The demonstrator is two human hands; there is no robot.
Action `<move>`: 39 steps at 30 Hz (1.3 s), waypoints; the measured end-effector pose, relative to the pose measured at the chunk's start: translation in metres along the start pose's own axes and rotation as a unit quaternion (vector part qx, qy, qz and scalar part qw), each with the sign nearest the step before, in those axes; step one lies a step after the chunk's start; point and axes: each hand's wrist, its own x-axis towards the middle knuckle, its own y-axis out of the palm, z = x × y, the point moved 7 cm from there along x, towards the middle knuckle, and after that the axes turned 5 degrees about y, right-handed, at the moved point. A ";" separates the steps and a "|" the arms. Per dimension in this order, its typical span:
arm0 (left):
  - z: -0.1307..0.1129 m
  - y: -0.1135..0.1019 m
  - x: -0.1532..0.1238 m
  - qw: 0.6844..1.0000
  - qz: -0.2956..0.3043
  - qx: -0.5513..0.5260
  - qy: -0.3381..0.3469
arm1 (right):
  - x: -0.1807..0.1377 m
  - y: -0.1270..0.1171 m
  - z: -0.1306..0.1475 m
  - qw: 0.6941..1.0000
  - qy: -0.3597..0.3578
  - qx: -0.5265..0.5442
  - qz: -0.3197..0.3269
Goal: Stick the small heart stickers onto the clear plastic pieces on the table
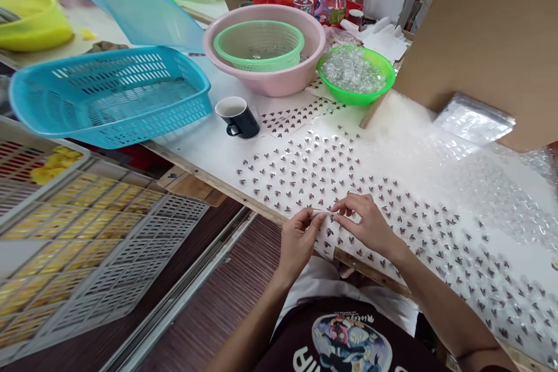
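In the head view, a white strip with small dark printed motifs (pixel 326 239) hangs over the table's front edge. Its bent upper end is pinched between the thumb and fingers of my left hand (pixel 300 238). My right hand (pixel 366 222) is closed in a pinch at the right end of that same edge; its fingertips meet the strip there. Around both hands lie rows of small transparent pieces with dark motifs (pixel 311 180), spread across the white tabletop (pixel 392 133). Whether a loose piece sits between my fingertips is too small to tell.
A dark mug (pixel 244 122) stands left of the rows. Behind it are a blue basket (pixel 174 107), a pink basin (pixel 279 81) with a green colander (pixel 261 61), and a green bowl (pixel 349 96) of transparent pieces. Cardboard (pixel 488 29) rises at right; white crates (pixel 143 261) stand lower left.
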 end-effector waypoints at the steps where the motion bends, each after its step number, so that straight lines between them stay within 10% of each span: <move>1: 0.002 -0.001 0.000 1.000 -0.005 0.009 -0.001 | -0.001 0.000 0.000 1.000 -0.005 -0.008 -0.006; 11: 0.006 0.000 -0.001 0.998 -0.035 0.043 -0.020 | 0.000 -0.006 -0.012 0.983 0.066 0.115 -0.126; 18: 0.012 0.007 -0.002 0.999 0.003 0.051 0.000 | 0.011 0.018 -0.016 0.958 0.109 0.261 -0.053; 24: 0.004 0.010 -0.002 0.997 0.043 0.056 0.027 | 0.020 -0.012 -0.036 0.946 0.088 0.275 -0.148; 30: 0.017 0.004 -0.002 0.999 0.024 0.046 0.009 | 0.055 -0.060 -0.109 0.944 0.156 0.171 -0.234; 39: 0.023 0.003 -0.001 0.999 0.022 0.041 0.002 | 0.081 -0.044 -0.140 0.966 0.180 0.026 -0.184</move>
